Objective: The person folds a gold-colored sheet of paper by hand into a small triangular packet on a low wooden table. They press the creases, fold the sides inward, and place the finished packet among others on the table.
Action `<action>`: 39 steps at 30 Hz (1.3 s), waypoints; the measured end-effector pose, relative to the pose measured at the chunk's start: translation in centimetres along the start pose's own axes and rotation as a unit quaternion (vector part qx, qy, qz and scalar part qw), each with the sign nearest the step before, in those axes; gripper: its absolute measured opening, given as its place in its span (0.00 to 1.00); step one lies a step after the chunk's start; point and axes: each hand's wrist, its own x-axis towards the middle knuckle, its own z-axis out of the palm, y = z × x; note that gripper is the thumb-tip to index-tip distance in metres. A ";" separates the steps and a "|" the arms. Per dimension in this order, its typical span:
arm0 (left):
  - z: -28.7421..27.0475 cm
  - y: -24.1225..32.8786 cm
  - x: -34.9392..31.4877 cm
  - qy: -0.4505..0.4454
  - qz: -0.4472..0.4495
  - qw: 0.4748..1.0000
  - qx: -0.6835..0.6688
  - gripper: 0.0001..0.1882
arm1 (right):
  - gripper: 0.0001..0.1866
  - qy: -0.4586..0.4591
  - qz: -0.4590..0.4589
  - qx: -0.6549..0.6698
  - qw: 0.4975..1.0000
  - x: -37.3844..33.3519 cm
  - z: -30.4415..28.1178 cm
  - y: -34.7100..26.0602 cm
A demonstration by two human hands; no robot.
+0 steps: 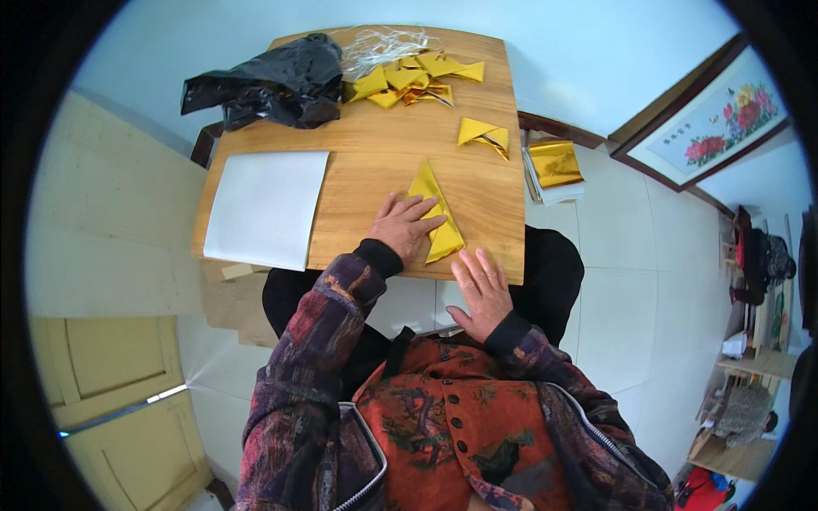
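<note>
A folded piece of gold paper [446,241] lies near the front edge of the table, its narrow point toward the far side. My left hand [404,223] rests on its left side, fingers spread flat across the middle of the paper. Just off the paper's near right corner is my right hand [482,294], fingers stretched out at the table edge and holding nothing. Farther right on the table sits a folded gold paper piece [484,136]. A pile of similar gold pieces [400,78] lies at the far side.
A black plastic bag [281,83] and tangled clear strands [383,44] lie at the table's far end. On the left is a white sheet stack [266,209]. Gold paper [555,163] sits on a stack beyond the table's right edge. A framed flower picture [716,128] leans farther right.
</note>
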 end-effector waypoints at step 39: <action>-0.6 3.1 -1.5 -0.011 -0.046 0.999 -0.003 0.23 | 0.50 0.028 -0.017 -0.068 0.997 0.3 3.7 1.5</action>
